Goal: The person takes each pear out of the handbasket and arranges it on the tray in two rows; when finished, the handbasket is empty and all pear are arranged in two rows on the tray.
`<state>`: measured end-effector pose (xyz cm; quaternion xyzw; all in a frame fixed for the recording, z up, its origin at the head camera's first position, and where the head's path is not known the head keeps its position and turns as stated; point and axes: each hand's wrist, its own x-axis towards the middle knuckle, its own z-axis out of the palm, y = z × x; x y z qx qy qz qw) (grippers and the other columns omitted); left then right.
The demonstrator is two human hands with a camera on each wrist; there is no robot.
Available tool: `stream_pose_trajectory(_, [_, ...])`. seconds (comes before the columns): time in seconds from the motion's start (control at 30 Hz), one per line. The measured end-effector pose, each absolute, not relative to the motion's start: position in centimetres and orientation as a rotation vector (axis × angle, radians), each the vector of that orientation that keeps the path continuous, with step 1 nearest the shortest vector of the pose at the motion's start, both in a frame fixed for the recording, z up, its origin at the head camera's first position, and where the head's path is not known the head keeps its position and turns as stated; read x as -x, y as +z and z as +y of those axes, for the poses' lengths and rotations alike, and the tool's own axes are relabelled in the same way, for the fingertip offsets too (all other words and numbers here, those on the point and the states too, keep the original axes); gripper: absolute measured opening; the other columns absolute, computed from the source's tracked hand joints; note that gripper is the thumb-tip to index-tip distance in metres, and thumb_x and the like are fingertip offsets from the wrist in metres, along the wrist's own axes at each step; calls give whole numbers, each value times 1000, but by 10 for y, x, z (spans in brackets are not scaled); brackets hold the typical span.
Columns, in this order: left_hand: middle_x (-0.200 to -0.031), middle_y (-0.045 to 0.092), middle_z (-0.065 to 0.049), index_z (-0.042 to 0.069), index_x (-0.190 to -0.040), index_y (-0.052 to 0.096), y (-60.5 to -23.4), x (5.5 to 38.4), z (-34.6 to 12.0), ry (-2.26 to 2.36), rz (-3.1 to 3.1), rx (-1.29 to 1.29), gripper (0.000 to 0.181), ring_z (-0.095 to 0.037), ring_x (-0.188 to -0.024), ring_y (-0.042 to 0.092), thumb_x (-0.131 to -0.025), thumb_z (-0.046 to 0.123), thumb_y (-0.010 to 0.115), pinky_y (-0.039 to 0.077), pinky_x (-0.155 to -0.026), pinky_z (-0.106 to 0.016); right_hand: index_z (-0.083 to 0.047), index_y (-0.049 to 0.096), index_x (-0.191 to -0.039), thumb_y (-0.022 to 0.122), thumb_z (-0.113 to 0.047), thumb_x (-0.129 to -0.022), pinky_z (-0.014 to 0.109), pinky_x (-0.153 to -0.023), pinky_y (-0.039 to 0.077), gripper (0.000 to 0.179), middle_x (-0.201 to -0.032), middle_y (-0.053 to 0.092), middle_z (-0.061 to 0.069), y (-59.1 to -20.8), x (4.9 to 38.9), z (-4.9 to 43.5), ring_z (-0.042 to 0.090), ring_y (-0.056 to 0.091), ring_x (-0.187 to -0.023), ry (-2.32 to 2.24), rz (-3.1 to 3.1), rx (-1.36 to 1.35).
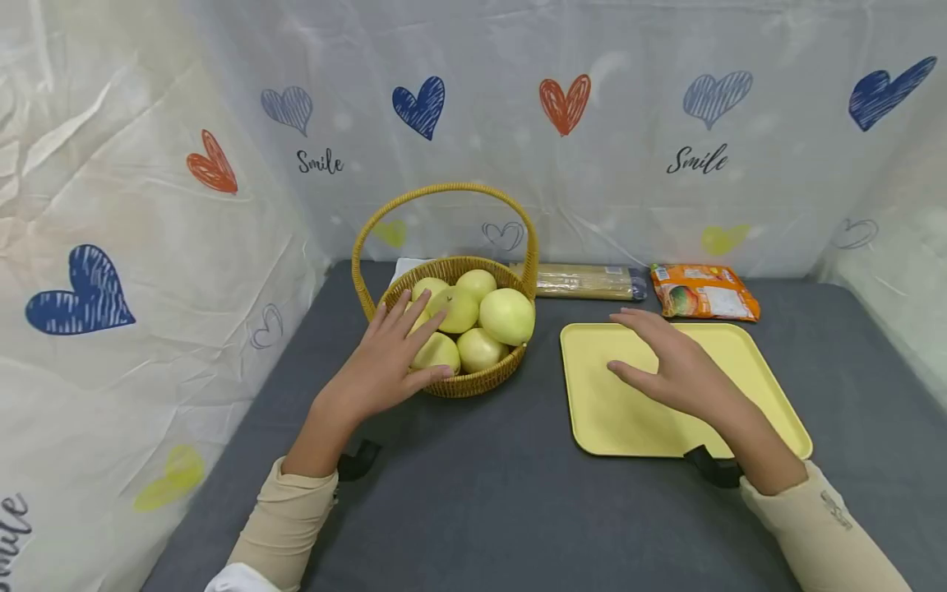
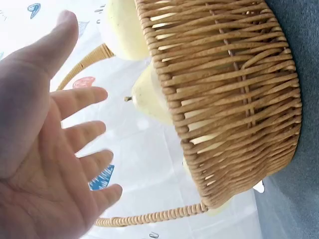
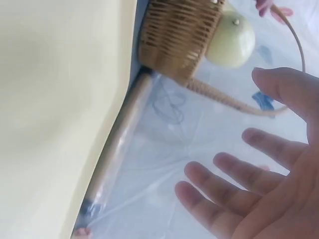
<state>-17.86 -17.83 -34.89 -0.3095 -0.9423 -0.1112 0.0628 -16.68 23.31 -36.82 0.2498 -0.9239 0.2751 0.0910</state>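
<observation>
A woven wicker basket (image 1: 473, 385) with a tall arched handle holds several pale yellow-green pears (image 1: 506, 316). My left hand (image 1: 381, 362) is over the basket's front left side, fingers spread and holding nothing. Seen from the left wrist, its palm and straight fingers face the basket's woven wall (image 2: 234, 99), with a gap between. On the right, my right hand (image 1: 684, 370) hovers over a yellow tray (image 1: 607, 415), fingers extended and nothing in them. The tray's pale surface (image 3: 60, 99) fills the left of the right wrist view, apart from the fingers.
Behind the tray lies an orange snack packet (image 1: 706, 294). A clear pack of thin pale sticks (image 1: 584, 281) lies left of it, beside the basket. A printed sheet with hearts (image 1: 614, 189) hangs along the back and sides of the grey-covered table (image 1: 481, 510).
</observation>
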Motion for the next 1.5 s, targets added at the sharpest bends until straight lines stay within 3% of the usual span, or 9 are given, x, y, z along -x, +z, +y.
stream_pose_trajectory(0.23, [-153,44,-17,5,-139,60,-346,188,-180,-414,-2536,1026,55,-37,-142,37,-94,33,74,30,-114,-58,-9,50,-146,74,-33,-93,59,-103,42,63,-146,49,15,-368,184,207,35,45,-135,855,-2782,-825])
stream_pose_trajectory(0.33, [-142,55,-17,4,-129,67,-343,191,-186,-440,-2399,1027,45,-37,-128,53,-89,21,79,43,-105,-54,-9,48,-148,75,-36,-93,57,-105,41,67,-148,48,14,-368,193,191,34,45,-135,887,-2779,-838])
stream_pose_trajectory(0.43, [-134,61,-17,3,-124,70,-340,194,-195,-470,-2305,1017,41,-35,-119,59,-85,11,81,50,-97,-51,-10,45,-150,75,-40,-91,56,-107,40,73,-151,44,13,-369,201,174,33,42,-138,908,-2769,-845])
stream_pose_trajectory(0.57, [-126,65,-17,3,-121,72,-337,200,-206,-531,-2173,993,39,-35,-115,61,-82,1,81,51,-93,-50,-9,40,-153,75,-44,-90,57,-108,38,80,-155,40,12,-370,209,157,33,36,-142,922,-2751,-856])
stream_pose_trajectory(0.7, [-129,60,-20,2,-126,68,-333,212,-212,-589,-2048,905,46,-39,-117,56,-82,-3,80,50,-91,-50,-9,38,-154,76,-46,-89,58,-106,40,84,-155,39,12,-370,213,146,33,37,-141,953,-2719,-847])
stream_pose_trajectory(0.9, [-146,40,-24,0,-147,44,-340,230,-226,-730,-2106,723,76,-37,-135,41,-82,4,83,40,-107,-52,-6,36,-154,78,-44,-87,60,-108,37,88,-155,39,15,-374,218,136,37,37,-140,965,-2723,-841])
stream_pose_trajectory(1.03, [-144,45,-21,9,-157,30,-349,237,-236,-889,-2303,611,87,-35,-132,44,-87,12,81,40,-106,-53,-4,37,-154,79,-42,-87,60,-108,36,88,-153,41,16,-376,220,128,38,38,-139,968,-2715,-849])
stream_pose_trajectory(1.27, [-137,54,-17,20,-162,15,-355,242,-242,-1078,-2470,595,86,-37,-123,54,-96,14,70,45,-102,-54,-7,40,-152,82,-37,-85,57,-105,39,84,-149,45,15,-381,225,122,37,43,-134,943,-2665,-881])
stream_pose_trajectory(1.5, [-135,54,-19,19,-161,20,-358,239,-253,-1210,-2555,608,77,-38,-125,53,-99,9,66,45,-104,-52,-6,42,-150,87,-33,-80,56,-97,45,88,-145,49,15,-386,231,113,37,47,-127,958,-2641,-857])
